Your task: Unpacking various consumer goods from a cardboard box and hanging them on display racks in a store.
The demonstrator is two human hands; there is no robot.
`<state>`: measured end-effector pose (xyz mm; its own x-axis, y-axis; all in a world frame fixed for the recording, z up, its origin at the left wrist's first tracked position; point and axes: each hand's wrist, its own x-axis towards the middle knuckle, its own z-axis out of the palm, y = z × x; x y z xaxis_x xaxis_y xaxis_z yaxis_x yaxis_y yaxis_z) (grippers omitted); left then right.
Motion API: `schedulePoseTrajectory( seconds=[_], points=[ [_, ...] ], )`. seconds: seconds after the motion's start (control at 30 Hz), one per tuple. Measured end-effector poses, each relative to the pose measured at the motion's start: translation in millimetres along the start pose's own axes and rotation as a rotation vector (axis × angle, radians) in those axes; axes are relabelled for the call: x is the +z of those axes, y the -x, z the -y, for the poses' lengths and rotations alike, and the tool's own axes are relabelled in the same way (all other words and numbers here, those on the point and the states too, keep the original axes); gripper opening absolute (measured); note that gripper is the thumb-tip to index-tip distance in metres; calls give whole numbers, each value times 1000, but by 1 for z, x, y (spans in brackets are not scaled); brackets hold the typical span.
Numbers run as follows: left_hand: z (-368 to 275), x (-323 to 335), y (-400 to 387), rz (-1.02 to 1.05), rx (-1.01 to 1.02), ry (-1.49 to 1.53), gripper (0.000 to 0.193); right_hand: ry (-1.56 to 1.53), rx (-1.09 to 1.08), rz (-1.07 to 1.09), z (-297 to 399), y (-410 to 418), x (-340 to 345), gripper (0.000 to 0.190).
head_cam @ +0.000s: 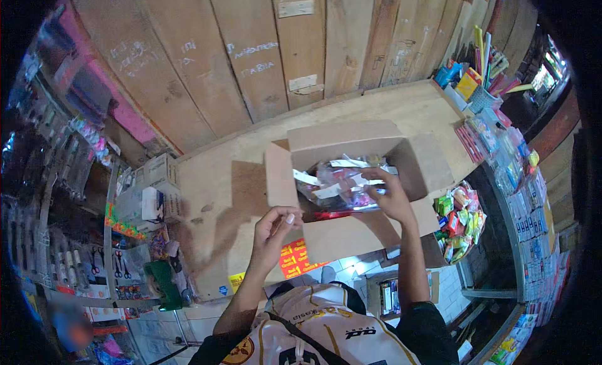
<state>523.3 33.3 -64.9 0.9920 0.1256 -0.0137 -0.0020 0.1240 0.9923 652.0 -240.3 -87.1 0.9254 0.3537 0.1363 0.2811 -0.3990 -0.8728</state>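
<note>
An open cardboard box point(357, 233) stands on the wooden counter with its flaps folded outward. Inside lie several clear plastic packets point(338, 177) with white paper strips point(328, 191) and coloured contents too small to make out. My right hand point(391, 195) reaches over the box's right side, thumb and fingers apart above the packets. Whether its fingertips touch a strip or packet cannot be told. Just outside the box's near left corner is my left hand point(273, 231), its fingers curled in towards the thumb. Nothing shows in that hand.
The wooden counter point(211, 191) meets a plank wall point(254, 50). Right of the box sits a container of colourful sachets point(458, 221). Beyond it are packaged goods point(489, 134) and a pen holder point(484, 99). Stacked boxes point(160, 177) and a green tape dispenser point(162, 285) are on the left.
</note>
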Motion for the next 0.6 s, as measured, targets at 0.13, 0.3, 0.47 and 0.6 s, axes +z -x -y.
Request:
schedulePoseTrajectory(
  seconds=[0.13,0.3,0.47,0.6],
  points=[
    [40,38,-27,-103,70,-109,37,246,-115,-37,-18,2,10,43],
    [55,51,-64,-44,134,-776,67,347,-47,36,-29,15,19,53],
    [54,67,-74,-77,241,-913,28,375,26,49,-27,14,19,56],
    [53,79,-71,-67,185,-699,30,411,-11,-9,-25,14,20,57]
  ],
)
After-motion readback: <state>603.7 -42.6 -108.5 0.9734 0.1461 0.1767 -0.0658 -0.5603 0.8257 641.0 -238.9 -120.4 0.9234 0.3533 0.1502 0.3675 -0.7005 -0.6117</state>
